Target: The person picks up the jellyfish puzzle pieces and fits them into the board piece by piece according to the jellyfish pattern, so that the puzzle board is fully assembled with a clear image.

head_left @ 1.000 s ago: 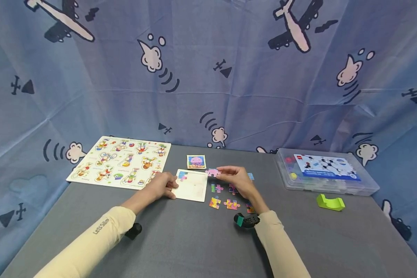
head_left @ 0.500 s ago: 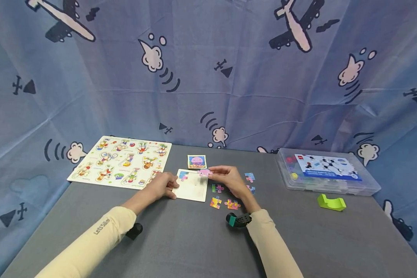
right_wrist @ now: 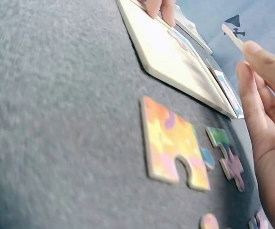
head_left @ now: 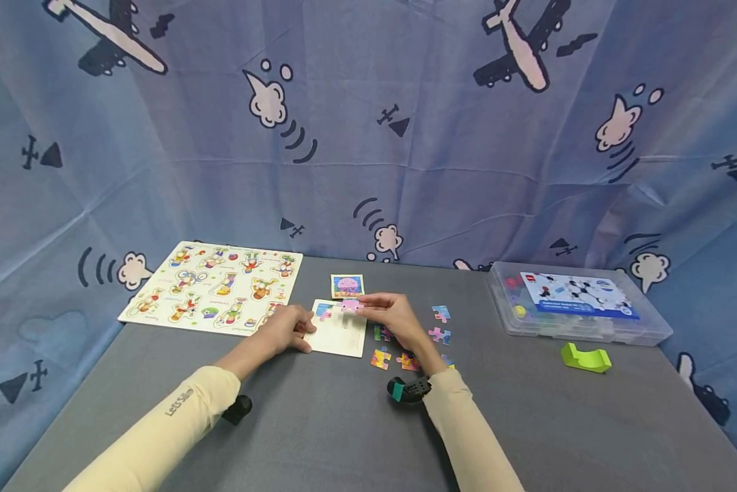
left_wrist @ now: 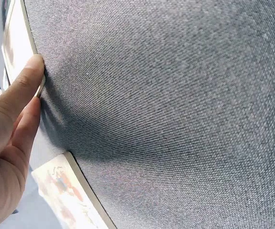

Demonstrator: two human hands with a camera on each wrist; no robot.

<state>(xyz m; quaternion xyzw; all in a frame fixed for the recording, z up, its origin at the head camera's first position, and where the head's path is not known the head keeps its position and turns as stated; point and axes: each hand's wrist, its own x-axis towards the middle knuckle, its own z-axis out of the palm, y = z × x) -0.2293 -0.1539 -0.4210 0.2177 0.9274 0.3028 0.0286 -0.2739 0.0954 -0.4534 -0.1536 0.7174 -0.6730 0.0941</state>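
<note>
My right hand (head_left: 395,318) pinches a pink puzzle piece (head_left: 351,305) between thumb and fingertips. It holds the piece over the upper part of a square, pale wooden puzzle board (head_left: 339,342); in the right wrist view the piece (right_wrist: 232,36) is tilted and seen edge-on. A blue-and-pink piece (head_left: 324,311) lies in the board's upper left corner. My left hand (head_left: 284,329) grips the board's left edge, its thumb (left_wrist: 30,71) at the near corner. Right of the board lie loose pieces, among them a yellow-orange one (head_left: 380,359) and a blue one (head_left: 441,313).
A small picture card (head_left: 347,285) with a pink figure lies behind the board. At the left is a large white board (head_left: 220,287) with printed figures. A clear plastic case (head_left: 580,304) and a green curved block (head_left: 585,359) are at the right.
My right hand has moved left, carrying the pink puzzle piece from beside the board to over its upper part. More loose pieces at the right show now. My left hand stays at the board's edge.
</note>
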